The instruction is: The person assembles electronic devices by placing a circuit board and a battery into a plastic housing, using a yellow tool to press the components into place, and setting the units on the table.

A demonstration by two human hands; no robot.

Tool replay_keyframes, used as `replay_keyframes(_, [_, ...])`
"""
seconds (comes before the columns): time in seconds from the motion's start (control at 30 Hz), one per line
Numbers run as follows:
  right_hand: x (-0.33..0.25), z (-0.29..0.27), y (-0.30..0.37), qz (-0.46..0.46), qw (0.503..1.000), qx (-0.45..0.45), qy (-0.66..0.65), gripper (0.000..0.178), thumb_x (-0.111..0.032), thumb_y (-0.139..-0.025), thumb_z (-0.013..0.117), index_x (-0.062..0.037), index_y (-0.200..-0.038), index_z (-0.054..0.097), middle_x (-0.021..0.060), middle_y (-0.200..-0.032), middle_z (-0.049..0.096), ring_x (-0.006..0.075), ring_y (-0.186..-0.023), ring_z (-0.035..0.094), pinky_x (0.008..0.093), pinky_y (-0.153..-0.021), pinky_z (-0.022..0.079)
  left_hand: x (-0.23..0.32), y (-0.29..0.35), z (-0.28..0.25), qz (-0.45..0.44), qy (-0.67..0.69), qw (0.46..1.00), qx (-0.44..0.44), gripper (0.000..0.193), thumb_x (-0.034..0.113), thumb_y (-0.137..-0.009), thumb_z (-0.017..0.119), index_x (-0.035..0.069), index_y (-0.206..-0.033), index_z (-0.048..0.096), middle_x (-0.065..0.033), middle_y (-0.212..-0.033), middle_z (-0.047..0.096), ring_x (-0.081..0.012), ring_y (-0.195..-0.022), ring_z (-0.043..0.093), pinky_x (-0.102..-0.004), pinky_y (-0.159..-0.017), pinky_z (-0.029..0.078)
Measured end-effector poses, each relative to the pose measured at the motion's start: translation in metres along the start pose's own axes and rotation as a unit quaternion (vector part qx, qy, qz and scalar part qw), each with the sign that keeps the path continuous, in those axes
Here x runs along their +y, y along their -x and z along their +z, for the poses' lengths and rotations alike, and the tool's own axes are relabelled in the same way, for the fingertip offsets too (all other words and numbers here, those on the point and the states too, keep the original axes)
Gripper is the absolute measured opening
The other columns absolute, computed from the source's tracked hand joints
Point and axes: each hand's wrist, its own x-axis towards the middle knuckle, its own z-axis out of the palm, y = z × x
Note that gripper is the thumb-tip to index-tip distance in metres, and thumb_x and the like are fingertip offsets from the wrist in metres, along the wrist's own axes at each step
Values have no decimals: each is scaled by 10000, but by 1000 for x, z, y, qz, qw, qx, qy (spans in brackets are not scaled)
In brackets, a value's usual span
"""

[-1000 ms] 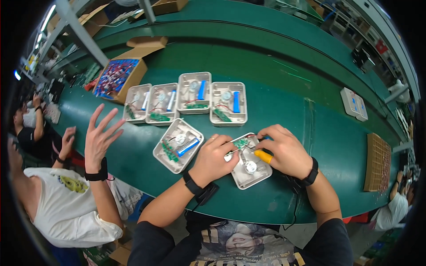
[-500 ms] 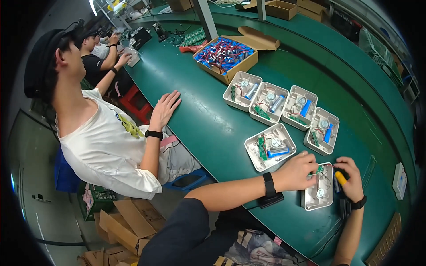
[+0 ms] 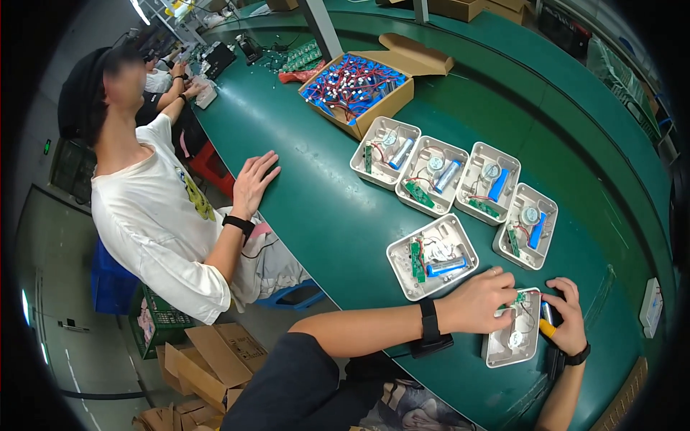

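Observation:
Close in front of me is a white plastic housing with a round white part inside. My left hand reaches over its left rim, fingers curled together at a small green circuit board that is partly hidden by them. At the housing's right side, my right hand is closed around a blue and silver cylindrical battery, mostly covered by the fingers. A yellow cover sits on one digit of that hand. Thin wires run between the board and the right fingertips.
Several similar housings stand beyond, each with a board, round part and battery. An open cardboard box of wired blue batteries is farther back. On the left, a person in a white shirt rests a hand on the green table.
The view has shifted slightly, so the housings sit a little lower. Both my hands stay at the same housing, with the right fingers drawn in closer around the battery.

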Motion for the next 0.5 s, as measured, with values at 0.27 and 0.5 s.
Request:
replay_keyframes(0.27, [23, 4, 15, 20, 999, 32, -33, 346, -5, -708, 751, -36, -1048, 697, 120, -1187, 587, 368, -1182, 545, 462, -1025, 437, 4, -6, 9, 3, 36, 999, -3, 163, 120, -754, 749, 21, -808, 632, -122, -960, 547, -322, -913, 554, -407, -808, 516])
replay_keyframes(0.5, [25, 13, 12, 77, 987, 89, -111, 217, -46, -796, 737, -22, -1001, 670, 107, -1066, 567, 283, -1015, 557, 371, -856, 452, 2, -4, 7, 6, 28, 1000, 11, 152, 108, -748, 738, 14, -796, 630, -118, -947, 531, -315, -910, 537, -398, -798, 511])
